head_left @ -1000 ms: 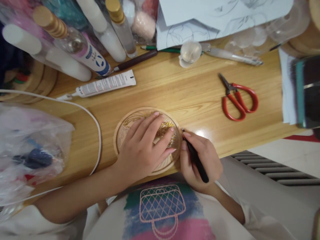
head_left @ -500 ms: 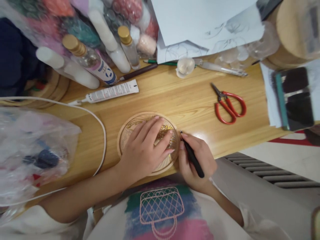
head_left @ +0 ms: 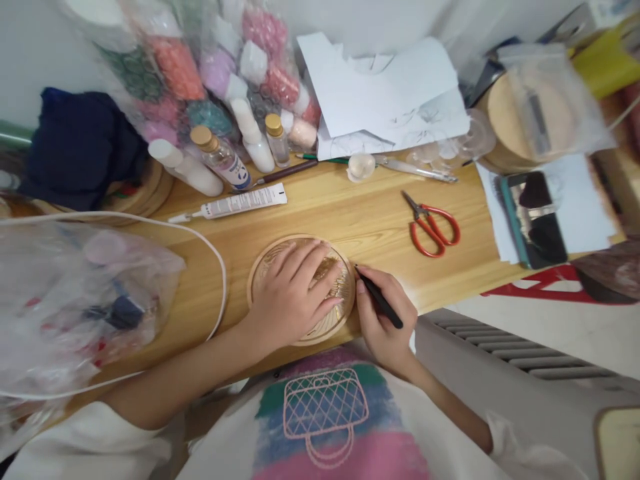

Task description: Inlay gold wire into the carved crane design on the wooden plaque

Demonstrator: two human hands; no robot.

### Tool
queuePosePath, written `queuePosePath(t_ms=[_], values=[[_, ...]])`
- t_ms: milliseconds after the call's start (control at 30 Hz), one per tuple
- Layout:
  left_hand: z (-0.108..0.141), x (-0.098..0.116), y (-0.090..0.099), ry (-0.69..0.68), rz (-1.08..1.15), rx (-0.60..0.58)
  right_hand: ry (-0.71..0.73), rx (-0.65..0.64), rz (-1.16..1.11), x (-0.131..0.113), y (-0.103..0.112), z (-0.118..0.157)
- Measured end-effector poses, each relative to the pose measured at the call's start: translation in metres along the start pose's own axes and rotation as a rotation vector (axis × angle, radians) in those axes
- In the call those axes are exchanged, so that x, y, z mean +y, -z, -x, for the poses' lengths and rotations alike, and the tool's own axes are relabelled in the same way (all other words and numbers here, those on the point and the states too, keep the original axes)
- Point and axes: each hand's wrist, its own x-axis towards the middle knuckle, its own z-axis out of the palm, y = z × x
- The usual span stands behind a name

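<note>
A round wooden plaque (head_left: 256, 272) lies near the table's front edge. It carries line patterns and gold-coloured wire (head_left: 345, 283) on its right side. My left hand (head_left: 295, 293) rests flat across the plaque, fingers spread and holding nothing, so much of the design is hidden. Just right of the rim, my right hand (head_left: 387, 320) pinches slim black tweezers (head_left: 383, 302). Their tip points up and left, close to the plaque's right edge; whether it touches anything is too small to tell.
Red-handled scissors (head_left: 434, 230) lie to the right, a white glue tube (head_left: 245, 202) at the back left. Bottles (head_left: 220, 157) and bagged coloured jars stand behind. A white cable (head_left: 217, 257) loops beside a plastic bag (head_left: 125, 280). A phone (head_left: 537, 213) rests on papers at right.
The camera view has shifted, showing more of the table's back and right side. Both hands keep nearly the same pose at the plaque, with the tweezers still by its right edge.
</note>
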Motion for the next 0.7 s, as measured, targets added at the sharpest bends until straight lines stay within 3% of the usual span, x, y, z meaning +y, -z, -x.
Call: queuePosePath(t_ms=[700], values=[[0.0001, 0.0037, -0.0058, 0.002, -0.036, -0.094, 0.008, -0.019, -0.018, 0.0030, -0.0003, 0.0028]])
